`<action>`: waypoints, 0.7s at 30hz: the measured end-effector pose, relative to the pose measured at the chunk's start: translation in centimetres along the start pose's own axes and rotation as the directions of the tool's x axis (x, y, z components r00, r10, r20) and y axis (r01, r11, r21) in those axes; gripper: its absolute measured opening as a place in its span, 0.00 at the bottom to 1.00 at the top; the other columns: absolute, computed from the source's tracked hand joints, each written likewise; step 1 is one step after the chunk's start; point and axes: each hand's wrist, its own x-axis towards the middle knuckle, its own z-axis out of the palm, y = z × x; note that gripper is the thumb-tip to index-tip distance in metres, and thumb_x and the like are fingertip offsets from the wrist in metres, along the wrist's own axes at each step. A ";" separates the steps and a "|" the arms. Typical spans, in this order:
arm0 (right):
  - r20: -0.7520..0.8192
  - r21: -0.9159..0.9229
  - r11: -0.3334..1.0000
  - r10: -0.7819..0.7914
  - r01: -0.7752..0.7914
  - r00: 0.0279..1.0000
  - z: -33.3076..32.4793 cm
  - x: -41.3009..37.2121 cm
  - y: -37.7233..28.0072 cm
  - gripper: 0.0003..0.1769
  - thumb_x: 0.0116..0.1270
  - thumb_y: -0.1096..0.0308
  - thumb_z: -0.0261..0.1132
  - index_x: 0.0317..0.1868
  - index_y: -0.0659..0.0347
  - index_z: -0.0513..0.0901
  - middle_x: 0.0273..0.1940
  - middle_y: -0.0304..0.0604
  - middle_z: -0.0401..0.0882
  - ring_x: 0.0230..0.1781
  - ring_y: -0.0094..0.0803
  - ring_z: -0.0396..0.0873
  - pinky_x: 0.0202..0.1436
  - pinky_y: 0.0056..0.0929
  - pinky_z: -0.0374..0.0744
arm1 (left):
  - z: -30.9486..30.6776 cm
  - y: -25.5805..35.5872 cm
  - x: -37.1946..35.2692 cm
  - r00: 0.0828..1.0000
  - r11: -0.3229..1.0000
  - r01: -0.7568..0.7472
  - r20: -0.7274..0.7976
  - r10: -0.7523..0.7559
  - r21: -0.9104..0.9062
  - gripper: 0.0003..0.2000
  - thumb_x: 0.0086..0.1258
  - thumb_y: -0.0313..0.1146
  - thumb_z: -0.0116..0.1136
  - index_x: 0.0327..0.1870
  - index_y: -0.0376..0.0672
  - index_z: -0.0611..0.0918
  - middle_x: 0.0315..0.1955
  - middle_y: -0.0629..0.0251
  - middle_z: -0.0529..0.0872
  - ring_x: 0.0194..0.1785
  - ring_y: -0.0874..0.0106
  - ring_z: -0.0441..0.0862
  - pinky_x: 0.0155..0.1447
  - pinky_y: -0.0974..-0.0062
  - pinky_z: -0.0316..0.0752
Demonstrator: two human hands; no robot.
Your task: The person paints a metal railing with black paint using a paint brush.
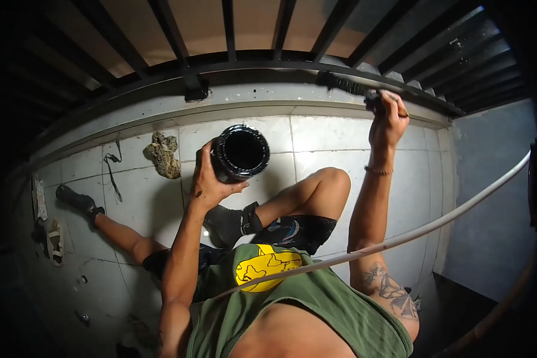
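Observation:
My left hand is wrapped round the side of a paint can, held up over the tiles with its mouth facing me. The can has no lid, and glossy black paint coats its rim and inside. Farther to the right, my right hand grips a paintbrush by its handle. The black bristles point left and overlap the lower rail of a black metal railing in this view.
A crumpled dirty rag and a thin black strip lie on the tiled floor. A sandal is at far left. A pale hose crosses in front of my body. A grey wall stands right.

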 end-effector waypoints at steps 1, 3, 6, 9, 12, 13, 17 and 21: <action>0.121 0.120 0.989 0.067 -0.082 0.990 0.0 -0.6 -0.5 0.05 0.63 0.75 0.60 0.35 0.70 0.80 0.31 0.48 0.82 0.26 0.28 0.79 0.32 0.22 0.78 | 0.3 0.3 0.4 1.000 0.999 -0.011 -0.004 0.011 -0.033 0.55 0.31 0.36 0.83 0.66 0.39 0.61 0.57 0.49 0.71 0.62 0.53 0.70 0.65 0.59 0.68; 0.307 0.113 0.980 0.121 -0.162 0.944 1.5 -2.6 -1.8 0.07 0.62 0.74 0.61 0.35 0.71 0.79 0.33 0.50 0.83 0.28 0.28 0.80 0.34 0.23 0.79 | 1.1 0.2 1.7 0.991 0.992 -0.123 -0.048 0.122 -0.015 0.54 0.32 0.32 0.82 0.67 0.38 0.61 0.59 0.49 0.70 0.66 0.53 0.66 0.69 0.60 0.63; 0.589 -0.170 0.985 0.073 0.035 0.805 4.7 -4.8 -5.5 0.07 0.57 0.78 0.62 0.35 0.74 0.79 0.33 0.50 0.83 0.31 0.29 0.81 0.36 0.26 0.82 | 1.8 0.5 3.7 0.938 0.949 -0.312 -0.141 0.316 0.049 0.55 0.32 0.29 0.80 0.69 0.38 0.60 0.63 0.51 0.67 0.67 0.53 0.64 0.71 0.60 0.61; 0.840 -0.225 0.826 -0.104 0.517 0.532 7.4 -5.3 -6.0 0.11 0.49 0.81 0.64 0.36 0.69 0.80 0.34 0.46 0.81 0.27 0.34 0.81 0.34 0.26 0.81 | 1.1 1.2 4.6 0.903 0.916 -0.387 -0.159 0.399 0.106 0.55 0.32 0.27 0.79 0.69 0.38 0.59 0.65 0.52 0.66 0.68 0.53 0.63 0.73 0.60 0.59; 0.884 -0.294 0.779 0.003 0.553 0.467 10.1 -6.9 -5.5 0.11 0.50 0.80 0.65 0.36 0.62 0.81 0.32 0.43 0.74 0.27 0.40 0.78 0.29 0.33 0.79 | 0.7 1.4 5.0 0.823 0.850 -0.505 -0.214 0.527 0.151 0.54 0.32 0.28 0.81 0.68 0.38 0.60 0.65 0.51 0.67 0.68 0.54 0.64 0.71 0.60 0.61; 0.910 -0.355 0.658 0.081 0.664 0.406 10.6 -7.3 -5.2 0.07 0.55 0.76 0.65 0.36 0.61 0.81 0.33 0.44 0.75 0.28 0.41 0.79 0.29 0.33 0.79 | 0.7 1.5 5.0 0.822 0.848 -0.506 -0.211 0.529 0.154 0.54 0.32 0.28 0.81 0.68 0.38 0.60 0.65 0.51 0.67 0.68 0.54 0.64 0.71 0.60 0.61; 0.950 -0.311 0.421 0.107 0.852 0.294 12.3 -8.6 -3.2 0.09 0.61 0.68 0.61 0.39 0.60 0.83 0.36 0.45 0.79 0.35 0.40 0.82 0.33 0.34 0.82 | 0.3 1.4 4.9 0.743 0.784 -0.574 -0.250 0.620 0.238 0.53 0.35 0.33 0.83 0.66 0.38 0.61 0.64 0.51 0.68 0.67 0.53 0.66 0.69 0.59 0.63; 0.955 -0.297 0.460 0.155 0.837 0.254 12.7 -9.3 -2.5 0.08 0.59 0.72 0.60 0.39 0.62 0.82 0.38 0.46 0.80 0.38 0.41 0.82 0.38 0.36 0.83 | 0.2 1.0 4.5 0.727 0.756 -0.588 -0.220 0.650 0.288 0.52 0.36 0.34 0.82 0.66 0.40 0.61 0.64 0.50 0.69 0.67 0.53 0.66 0.69 0.58 0.63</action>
